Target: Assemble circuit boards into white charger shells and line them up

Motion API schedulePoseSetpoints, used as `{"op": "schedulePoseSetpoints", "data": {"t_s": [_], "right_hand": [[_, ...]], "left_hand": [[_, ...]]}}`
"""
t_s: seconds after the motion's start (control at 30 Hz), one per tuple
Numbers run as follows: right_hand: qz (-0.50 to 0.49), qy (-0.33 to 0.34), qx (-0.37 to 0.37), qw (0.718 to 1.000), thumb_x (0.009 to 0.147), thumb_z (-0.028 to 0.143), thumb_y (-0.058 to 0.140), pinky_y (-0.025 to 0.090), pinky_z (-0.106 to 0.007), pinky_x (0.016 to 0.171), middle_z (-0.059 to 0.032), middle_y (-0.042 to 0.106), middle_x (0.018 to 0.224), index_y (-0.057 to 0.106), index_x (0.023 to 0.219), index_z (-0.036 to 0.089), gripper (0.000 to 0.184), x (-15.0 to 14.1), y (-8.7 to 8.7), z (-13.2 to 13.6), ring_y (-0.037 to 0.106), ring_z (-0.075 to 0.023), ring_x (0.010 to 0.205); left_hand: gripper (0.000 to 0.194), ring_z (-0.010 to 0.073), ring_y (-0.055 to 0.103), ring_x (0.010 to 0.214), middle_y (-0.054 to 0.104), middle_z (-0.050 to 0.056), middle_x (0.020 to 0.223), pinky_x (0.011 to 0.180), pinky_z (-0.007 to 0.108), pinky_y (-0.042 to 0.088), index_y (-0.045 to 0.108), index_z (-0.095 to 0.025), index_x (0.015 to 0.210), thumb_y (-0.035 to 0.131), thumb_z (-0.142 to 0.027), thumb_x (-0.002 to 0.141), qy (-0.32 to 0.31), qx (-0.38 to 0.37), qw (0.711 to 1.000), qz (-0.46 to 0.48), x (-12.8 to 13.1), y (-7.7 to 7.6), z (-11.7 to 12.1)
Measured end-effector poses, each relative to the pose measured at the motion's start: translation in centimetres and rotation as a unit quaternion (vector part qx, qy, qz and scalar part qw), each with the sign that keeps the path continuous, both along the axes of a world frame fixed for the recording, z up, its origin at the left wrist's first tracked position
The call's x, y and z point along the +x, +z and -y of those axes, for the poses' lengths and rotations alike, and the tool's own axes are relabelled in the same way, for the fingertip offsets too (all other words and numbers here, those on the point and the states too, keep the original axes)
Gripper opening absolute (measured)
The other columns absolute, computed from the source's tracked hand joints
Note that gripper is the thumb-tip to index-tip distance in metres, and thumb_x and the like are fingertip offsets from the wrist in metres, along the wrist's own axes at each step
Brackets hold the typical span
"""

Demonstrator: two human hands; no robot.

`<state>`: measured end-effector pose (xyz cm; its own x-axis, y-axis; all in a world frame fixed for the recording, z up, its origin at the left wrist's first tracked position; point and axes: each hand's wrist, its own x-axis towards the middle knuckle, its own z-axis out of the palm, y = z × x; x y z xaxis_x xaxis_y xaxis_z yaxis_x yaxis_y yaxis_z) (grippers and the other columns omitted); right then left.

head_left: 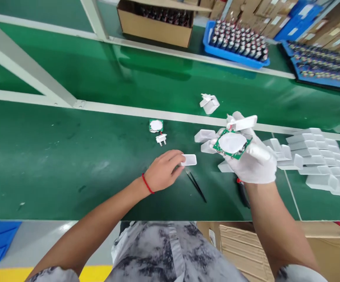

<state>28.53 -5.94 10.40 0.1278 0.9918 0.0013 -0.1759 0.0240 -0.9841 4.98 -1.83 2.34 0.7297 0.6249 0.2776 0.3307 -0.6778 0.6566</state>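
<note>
My left hand, bare with a red string at the wrist, pinches one end of a small white plastic case just above the green bench. In a white glove, my right hand is closed around a green circuit board with a round white patch on top. A white plastic piece joined by a red wire sticks out above the board. Below my left hand lie thin black tweezers. Another circuit board with a white plug piece rests farther back.
Stacked white cases stand at the right, with loose cases beside my right hand. A black-handled tool lies under my right wrist. The shelf holds a cardboard box, a blue tray and a further blue tray of parts.
</note>
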Motion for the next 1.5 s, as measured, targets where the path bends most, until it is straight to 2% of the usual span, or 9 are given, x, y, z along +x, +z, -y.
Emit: {"op": "schedulePoseSetpoints", "data": {"t_s": [0.23,0.33,0.47,0.6,0.73,0.9,1.07,1.23,1.5], "right_hand": [[-0.017,0.106,0.008,0.994,0.069,0.03,0.087,0.057,-0.052,0.097,0.0024,0.065,0.114,0.05,0.135,0.055,0.08,-6.8,-2.8,1.4,0.068,-0.026,0.111],[-0.016,0.108,0.013,0.994,0.07,0.027,0.086,0.058,-0.05,0.095,0.0024,0.065,0.114,0.043,0.14,0.055,0.087,-8.5,-4.2,1.5,0.068,-0.0251,0.111],[0.0,0.084,0.008,0.996,0.068,0.026,0.087,0.058,-0.053,0.093,0.0005,0.065,0.115,0.044,0.139,0.052,0.086,-9.1,-5.1,1.5,0.067,-0.0294,0.114],[0.056,0.065,-0.003,0.996,0.069,0.033,0.086,0.056,-0.059,0.092,-0.0029,0.066,0.114,0.043,0.139,0.05,0.083,-9.3,-4.9,1.6,0.065,-0.0348,0.117],[0.077,0.04,0.018,0.996,0.064,0.035,0.088,0.055,-0.057,0.095,-0.0041,0.063,0.113,0.05,0.134,0.045,0.08,-9.2,-4.7,1.5,0.064,-0.0338,0.115],[0.09,0.039,0.033,0.995,0.068,0.03,0.087,0.05,-0.055,0.104,-0.0025,0.065,0.119,0.046,0.141,0.046,0.085,-9.0,-5.1,1.6,0.064,-0.0284,0.112],[0.084,0.096,0.055,0.99,0.071,0.018,0.084,0.056,-0.047,0.096,0.0004,0.067,0.119,0.036,0.147,0.049,0.096,-9.8,-5.7,1.4,0.066,-0.023,0.11],[0.124,0.125,0.073,0.982,0.072,0.011,0.082,0.048,-0.053,0.11,0.0022,0.068,0.124,0.025,0.152,0.052,0.106,-10.6,-6.6,1.0,0.063,-0.0231,0.122],[0.232,0.11,0.094,0.962,0.079,0.017,0.078,0.056,-0.054,0.1,-0.0023,0.068,0.125,0.02,0.156,0.05,0.102,-10.5,-6.7,0.5,0.067,-0.0259,0.112]], "left_hand": [[0.044,0.0203,0.067,0.102,0.067,0.006,0.108,0.091,0.033,0.056,0.047,-0.021,0.128,0.064,-0.019,0.088,0.1,-0.075,0.992,0.023,-7.5,-1.4,0.9],[0.05,0.02,0.066,0.09,0.063,0.005,0.101,0.082,0.033,0.056,0.048,-0.02,0.127,0.072,-0.025,0.084,0.105,-0.081,0.991,-0.007,-8.0,-1.9,1.4],[0.074,0.026,0.066,0.097,0.057,0.012,0.119,0.081,0.038,0.058,0.044,-0.018,0.135,0.082,-0.039,0.075,0.075,-0.097,0.992,-0.039,-7.5,-1.8,1.6],[0.058,0.0287,0.059,0.119,0.06,0.013,0.125,0.1,0.045,0.054,0.042,-0.02,0.138,0.064,-0.015,0.084,0.021,-0.125,0.992,-0.004,-7.5,-1.3,0.2],[0.078,0.0254,0.039,0.144,0.047,0.01,0.15,0.121,0.047,0.038,0.032,-0.024,0.149,0.047,0.002,0.078,-0.057,-0.158,0.985,0.041,-8.7,-0.4,-1.7],[0.105,0.0371,0.044,0.138,0.043,0.018,0.15,0.113,0.054,0.043,0.024,-0.02,0.152,0.085,-0.035,0.068,-0.012,-0.178,0.984,-0.003,-8.5,-0.3,-0.8],[0.064,0.0338,0.054,0.122,0.065,0.014,0.124,0.101,0.048,0.047,0.049,-0.016,0.132,0.08,-0.031,0.077,0.017,-0.139,0.987,-0.081,-6.8,-1.3,-0.4],[0.067,0.0307,0.057,0.116,0.067,0.012,0.123,0.097,0.043,0.048,0.05,-0.016,0.129,0.083,-0.033,0.073,0.033,-0.143,0.988,-0.047,-6.5,-2.3,-1.4],[0.062,0.0293,0.059,0.111,0.068,0.01,0.115,0.095,0.04,0.047,0.056,-0.016,0.123,0.083,-0.039,0.073,0.039,-0.142,0.989,-0.032,-6.4,-2.8,-1.5]]}}
